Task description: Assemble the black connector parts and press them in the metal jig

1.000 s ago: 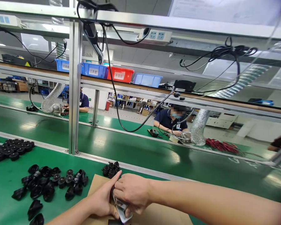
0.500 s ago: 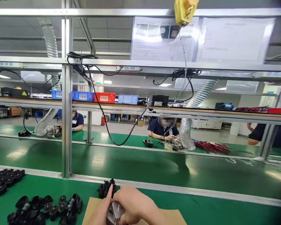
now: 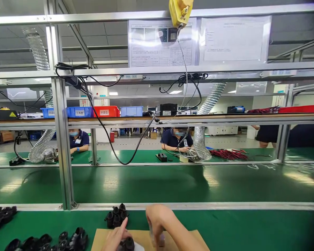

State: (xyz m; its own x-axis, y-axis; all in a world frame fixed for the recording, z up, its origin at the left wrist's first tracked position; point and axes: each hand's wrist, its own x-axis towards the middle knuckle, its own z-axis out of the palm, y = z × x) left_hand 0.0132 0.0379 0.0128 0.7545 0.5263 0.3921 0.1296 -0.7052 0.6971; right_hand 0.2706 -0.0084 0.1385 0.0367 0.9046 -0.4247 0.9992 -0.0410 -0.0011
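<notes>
"不良品" on red bin [image 3: 112, 111], "工具盒" on blue bin [image 3: 87, 112]

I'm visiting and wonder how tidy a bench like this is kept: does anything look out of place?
One black cable sags in a long loop below the shelf, which looks untidy. I see no spill or damage.

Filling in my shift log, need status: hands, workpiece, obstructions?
Left hand at dark part; right hand holding clear piece over brown sheet. Black parts clustered just beyond left hand.
</notes>
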